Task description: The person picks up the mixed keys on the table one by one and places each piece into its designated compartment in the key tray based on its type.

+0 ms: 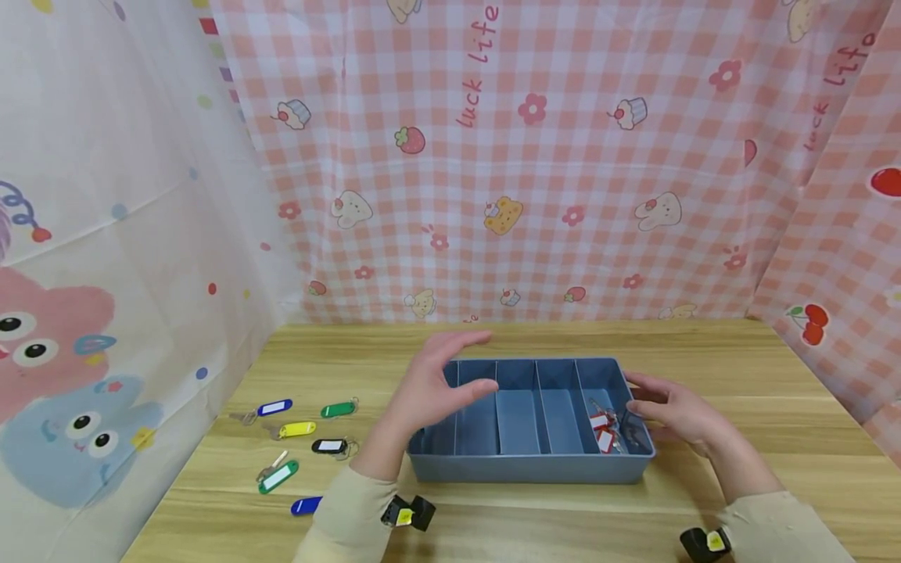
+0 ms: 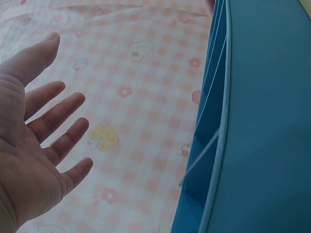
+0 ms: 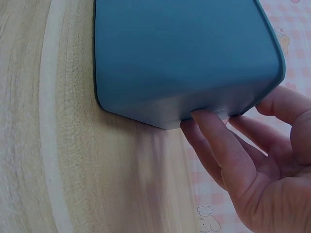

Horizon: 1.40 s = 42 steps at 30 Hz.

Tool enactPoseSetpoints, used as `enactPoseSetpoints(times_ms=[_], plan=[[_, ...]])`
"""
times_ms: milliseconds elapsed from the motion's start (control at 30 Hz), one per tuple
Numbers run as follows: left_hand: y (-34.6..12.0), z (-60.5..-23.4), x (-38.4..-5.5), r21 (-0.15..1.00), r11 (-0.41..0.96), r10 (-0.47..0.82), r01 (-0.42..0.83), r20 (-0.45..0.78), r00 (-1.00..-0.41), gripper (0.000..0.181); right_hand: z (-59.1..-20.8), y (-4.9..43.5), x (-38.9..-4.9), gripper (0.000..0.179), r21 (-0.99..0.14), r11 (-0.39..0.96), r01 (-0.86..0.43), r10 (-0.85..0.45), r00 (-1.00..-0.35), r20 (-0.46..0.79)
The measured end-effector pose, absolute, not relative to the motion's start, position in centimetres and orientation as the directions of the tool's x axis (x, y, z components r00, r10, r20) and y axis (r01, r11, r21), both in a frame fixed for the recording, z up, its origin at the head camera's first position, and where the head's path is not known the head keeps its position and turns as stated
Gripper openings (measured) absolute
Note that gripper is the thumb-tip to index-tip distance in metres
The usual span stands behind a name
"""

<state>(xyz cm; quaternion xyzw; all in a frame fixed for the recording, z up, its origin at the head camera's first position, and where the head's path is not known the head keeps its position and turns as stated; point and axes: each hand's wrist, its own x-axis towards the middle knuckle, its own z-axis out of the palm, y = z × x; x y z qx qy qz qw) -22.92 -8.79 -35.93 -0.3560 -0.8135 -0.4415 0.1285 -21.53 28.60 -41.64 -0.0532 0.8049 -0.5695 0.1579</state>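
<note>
A blue-grey divided box [image 1: 528,469] sits on the table, its compartments side by side. Over its left end is my left hand [image 1: 432,383], thumb and fingers spread apart with nothing between them. In the left wrist view this hand [image 2: 39,145] shows its palm and loosely bent fingers, apart from the box wall [image 2: 267,116]. At the box's right end, my right hand [image 1: 679,414] touches the end wall. The right wrist view shows its fingers [image 3: 218,141] against the outside of that wall, with the thumb near the rim. Red-tagged keys [image 1: 605,434] lie in the rightmost compartment.
Left of the box lie several tagged keys: blue [image 1: 274,407], yellow [image 1: 297,428], green [image 1: 339,409], black [image 1: 329,446] and another green one [image 1: 278,476]. A blue tag [image 1: 306,506] is partly behind the left sleeve. Patterned cloth [image 1: 521,172] hangs behind the wooden table [image 1: 563,524].
</note>
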Motion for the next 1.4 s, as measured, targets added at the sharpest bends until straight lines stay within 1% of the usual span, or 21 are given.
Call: enactPoseSetpoints(times_ms=[300, 467, 900, 1233, 1333, 1400], plan=[[-11.3, -36.2, -22.9, 0.640, 0.421, 0.397, 0.643, 0.507, -0.765, 0.058, -41.7, 28.5, -21.5, 0.067, -0.933, 0.346, 0.099, -0.265, -0.943, -0.199], [-12.7, -36.4, -23.0, 0.631, 0.454, 0.362, 0.630, 0.515, -0.777, 0.058, -41.6, 28.5, -21.5, 0.066, -0.930, 0.354, 0.103, -0.257, -0.945, -0.203], [-15.9, -37.4, -23.1, 0.606, 0.483, 0.344, 0.632, 0.533, -0.773, 0.059, -41.6, 28.5, -21.5, 0.067, -0.928, 0.357, 0.104, -0.258, -0.944, -0.205], [-18.6, -39.0, -23.1, 0.515, 0.500, 0.375, 0.696, 0.595, -0.710, 0.055, -41.6, 28.6, -21.5, 0.066, -0.928, 0.359, 0.103, -0.256, -0.945, -0.204], [-19.4, -39.5, -22.9, 0.520, 0.504, 0.368, 0.689, 0.592, -0.717, 0.055, -41.6, 28.5, -21.5, 0.066, -0.929, 0.355, 0.106, -0.255, -0.945, -0.205], [-20.0, -39.8, -22.6, 0.537, 0.510, 0.358, 0.672, 0.578, -0.734, 0.055, -41.6, 28.5, -21.5, 0.066, -0.930, 0.353, 0.107, -0.253, -0.946, -0.205]])
